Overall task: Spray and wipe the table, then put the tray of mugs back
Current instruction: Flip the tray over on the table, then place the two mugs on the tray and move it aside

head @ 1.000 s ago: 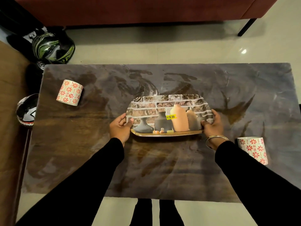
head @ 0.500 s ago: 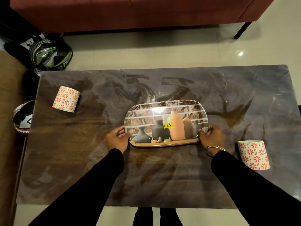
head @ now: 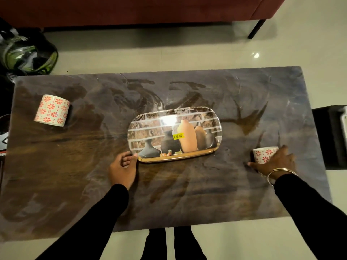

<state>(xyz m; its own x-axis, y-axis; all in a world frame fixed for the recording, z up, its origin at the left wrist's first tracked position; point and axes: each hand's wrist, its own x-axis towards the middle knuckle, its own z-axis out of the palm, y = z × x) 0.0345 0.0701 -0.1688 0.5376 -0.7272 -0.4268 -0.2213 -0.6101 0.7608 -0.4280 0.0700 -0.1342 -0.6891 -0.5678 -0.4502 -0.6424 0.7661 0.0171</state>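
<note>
A glossy oval vase-printed tray [head: 174,135] lies flat on the dark veined stone table [head: 206,194]; its corner is touched by the loosely curled left hand [head: 123,168], while the white red-flowered ceramic mug [head: 263,154] seems clasped by the right hand [head: 276,162].

Right hand [head: 274,162] hides much of the near mug [head: 262,154]

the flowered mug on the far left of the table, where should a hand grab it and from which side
The flowered mug stands apart from the tray, tilted in this wide view, with no handle visible. Judging by that, wrap the left hand around its cylindrical wall from the near right side, thumb on one side and fingers opposite. The table around it looks open, so the approach seems unobstructed.
</note>
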